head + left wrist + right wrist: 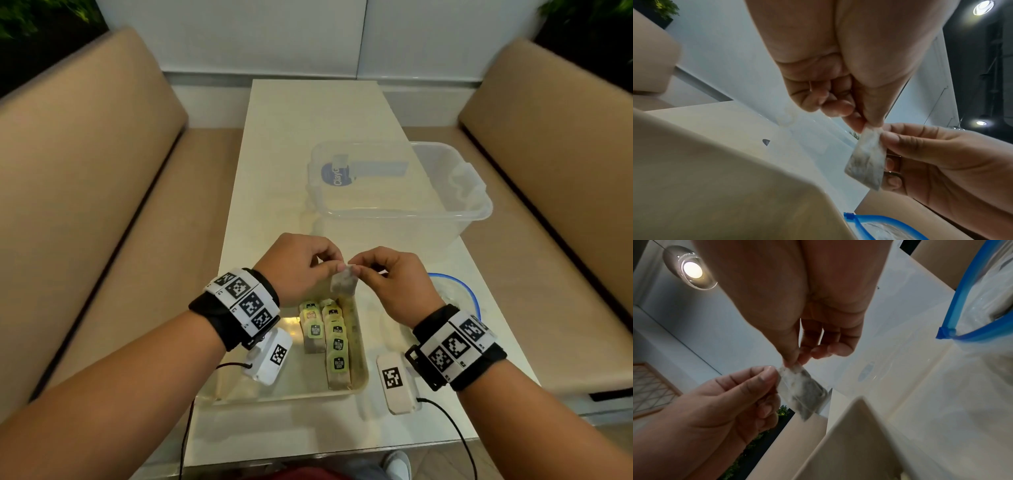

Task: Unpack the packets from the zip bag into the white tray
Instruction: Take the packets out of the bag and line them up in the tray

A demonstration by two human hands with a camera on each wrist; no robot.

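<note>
A small grey-white tea packet (343,283) hangs above the far end of the white tray (359,383). Both hands pinch its top edge: my left hand (301,265) at the left corner, my right hand (387,277) at the right corner. The left wrist view shows the packet (867,160) between thumb and forefinger; the right wrist view shows the packet (801,389) the same way. Several packets with green labels (337,346) lie in two rows in the tray. The zip bag (455,294) with a blue seal lies open on the table, right of the tray, mostly behind my right wrist.
A clear plastic tub (397,192) stands on the table beyond the hands, at the right. The long white table (308,130) runs away from me between two beige benches (85,171). Wrist camera units and cables hang under both forearms.
</note>
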